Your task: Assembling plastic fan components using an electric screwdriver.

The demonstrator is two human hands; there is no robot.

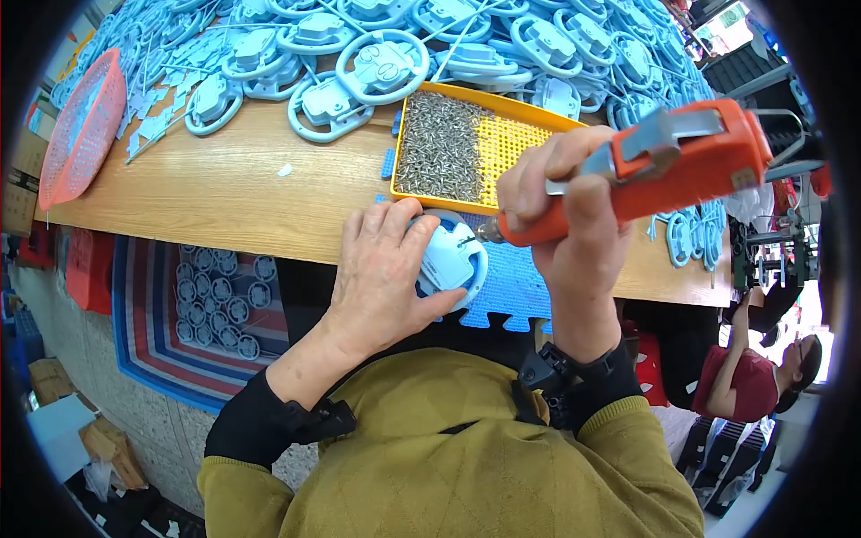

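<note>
— Nearest the lens, what do the hands hold?
— Left hand [381,273] lies over a round light-blue plastic housing [451,260] at the tabletop [224,193] edge, on a blue foam mat [516,287]. Right hand [565,211] is clamped around an orange electric screwdriver [668,166], tip on the housing.
— Behind them?
— Yellow tray [516,134] of screws [439,148]; heaped blue parts [377,63].

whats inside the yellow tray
The yellow tray holds a heap of small metal screws on its left side, with bare perforated floor to the right. The right hand and orange power screwdriver cover its near right corner.
</note>
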